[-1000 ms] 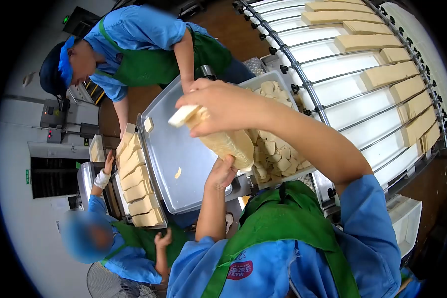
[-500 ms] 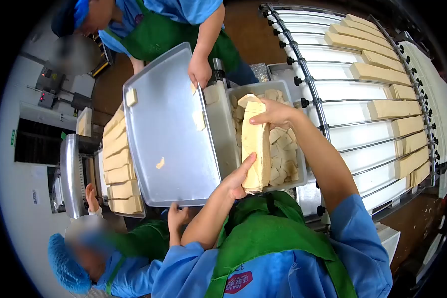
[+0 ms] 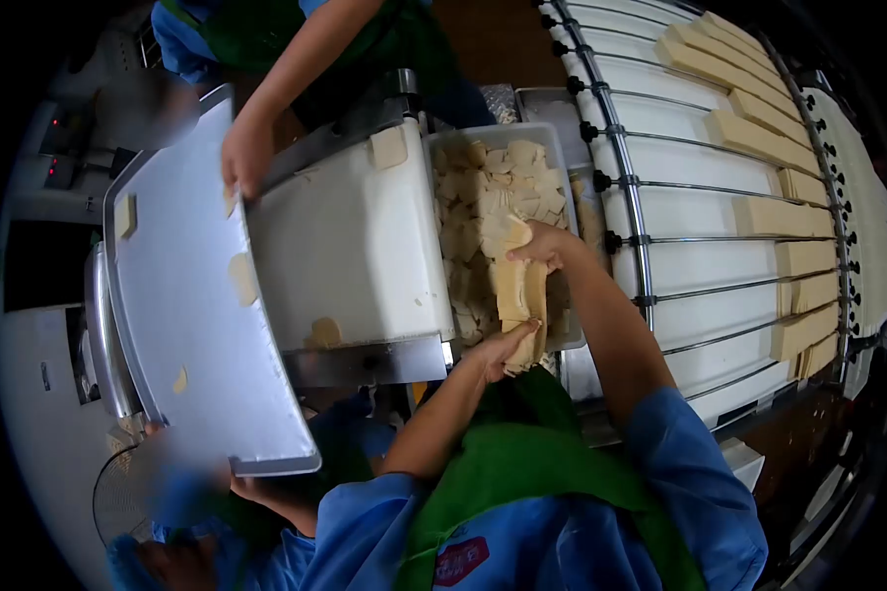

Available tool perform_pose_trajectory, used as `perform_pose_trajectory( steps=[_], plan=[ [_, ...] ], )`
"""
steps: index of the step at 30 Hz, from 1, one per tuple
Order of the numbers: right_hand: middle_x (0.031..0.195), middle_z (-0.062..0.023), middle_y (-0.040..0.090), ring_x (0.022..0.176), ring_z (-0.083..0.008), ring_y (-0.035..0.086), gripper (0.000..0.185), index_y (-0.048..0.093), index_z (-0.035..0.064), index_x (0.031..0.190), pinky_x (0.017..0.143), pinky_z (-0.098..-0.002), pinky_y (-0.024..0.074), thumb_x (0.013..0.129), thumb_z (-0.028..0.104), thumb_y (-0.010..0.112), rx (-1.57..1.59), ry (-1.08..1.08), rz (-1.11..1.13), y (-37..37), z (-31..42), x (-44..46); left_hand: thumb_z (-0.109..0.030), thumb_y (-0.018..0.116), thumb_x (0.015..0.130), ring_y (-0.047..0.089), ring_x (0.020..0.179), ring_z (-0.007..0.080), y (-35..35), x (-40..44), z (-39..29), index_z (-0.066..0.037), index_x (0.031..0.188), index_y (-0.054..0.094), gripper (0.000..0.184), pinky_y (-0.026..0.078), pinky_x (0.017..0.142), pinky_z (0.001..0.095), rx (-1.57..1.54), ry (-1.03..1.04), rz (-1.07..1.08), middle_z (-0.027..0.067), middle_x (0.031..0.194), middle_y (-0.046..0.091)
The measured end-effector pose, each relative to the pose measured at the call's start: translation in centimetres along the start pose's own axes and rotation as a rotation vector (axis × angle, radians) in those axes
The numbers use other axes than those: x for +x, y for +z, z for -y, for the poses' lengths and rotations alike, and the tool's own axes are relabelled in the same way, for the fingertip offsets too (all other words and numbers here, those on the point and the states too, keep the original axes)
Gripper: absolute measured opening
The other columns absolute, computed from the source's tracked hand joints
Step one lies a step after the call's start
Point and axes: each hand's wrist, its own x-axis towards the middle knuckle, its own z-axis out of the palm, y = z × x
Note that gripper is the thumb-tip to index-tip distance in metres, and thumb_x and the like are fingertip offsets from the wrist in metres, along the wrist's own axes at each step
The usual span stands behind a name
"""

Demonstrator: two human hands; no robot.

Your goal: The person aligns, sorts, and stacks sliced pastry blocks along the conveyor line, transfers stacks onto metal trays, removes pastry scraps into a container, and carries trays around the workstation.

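One tray [image 3: 182, 266], one bin [image 3: 563, 158], perhaps twelve pale stacks [image 3: 511, 288].

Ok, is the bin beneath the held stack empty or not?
Not empty: pale flat pieces lie overlapping across the visible inside of the bin; the held stack hides part. Depth: cannot tell.

Pale strips [image 3: 784, 218] lie on the white table [image 3: 675, 209]

Grey wall [image 3: 39, 419] at left, brown floor [image 3: 483, 44] at top
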Motion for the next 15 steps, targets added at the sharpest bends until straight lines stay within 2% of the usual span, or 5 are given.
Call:
perform_pose_trajectory(
  steps=[6, 10, 12, 14, 15],
  plan=[
    [0.104, -0.0124, 0.06, 0.082, -0.0231, 0.063, 0.066, 0.044, 0.0048, 0.122, 0.059, -0.0404, 0.0537, 0.069, 0.016, 0.08, 0.244, 0.214, -0.194, 2.6, -8.8, 6.6, -0.046, 0.065, 0.076, 0.058, 0.079, 0.0196, -3.7, 7.4, 2.3, -0.004, 0.121, 0.047, 0.064, 0.046, 0.067, 0.0326, 0.056, -0.148, -0.278, 0.0096, 0.098, 0.06],
    [0.146, -0.0154, 0.016, 0.132, -0.0344, 0.014, 0.091, 0.015, 0.0206, 0.144, 0.102, -0.0568, 0.0164, 0.074, 0.04, 0.07, -0.28, 0.338, -0.507, 6.1, -11.5, 6.2, -0.04, 0.072, 0.071, 0.057, 0.099, 0.0262, -3.2, 11.1, 4.0, -0.002, 0.131, 0.034, 0.08, 0.046, 0.085, 0.0397, 0.081, 0.319, -0.793, 0.0203, 0.115, 0.054],
    [0.152, -0.0118, 0.007, 0.139, -0.0368, -0.001, 0.088, 0.011, 0.0285, 0.146, 0.107, -0.06, 0.001, 0.078, 0.043, 0.066, -0.429, 0.411, -0.579, 8.4, -7.5, 5.1, -0.018, 0.073, 0.072, 0.057, 0.103, 0.0331, -1.3, 9.6, 3.2, 0.002, 0.123, 0.044, 0.063, 0.045, 0.09, 0.0374, 0.85, 0.512, -1.267, 0.0202, 0.12, 0.054],
    [0.154, -0.0066, -0.001, 0.139, -0.0369, -0.003, 0.06, 0.035, 0.0323, 0.139, 0.107, -0.0618, 0.0028, 0.084, 0.044, 0.056, -0.684, -0.013, -0.518, 10.1, -6.6, 7.3, -0.01, 0.067, 0.075, 0.056, 0.102, 0.0374, -1.8, 1.9, -0.2, 0.002, 0.11, 0.056, 0.038, 0.045, 0.089, 0.0387, 0.631, 1.095, -0.685, 0.0238, 0.117, 0.054],
    [0.154, -0.0066, -0.001, 0.139, -0.0369, -0.003, 0.06, 0.035, 0.0323, 0.139, 0.107, -0.0618, 0.0028, 0.084, 0.044, 0.056, -0.662, -0.012, -0.531, 10.4, -7.1, 9.5, -0.008, 0.063, 0.078, 0.056, 0.104, 0.0355, -1.9, -1.5, -1.3, 0.003, 0.097, 0.062, 0.021, 0.046, 0.088, 0.0358, 0.724, 1.219, -0.699, 0.0272, 0.118, 0.052]
  ],
)
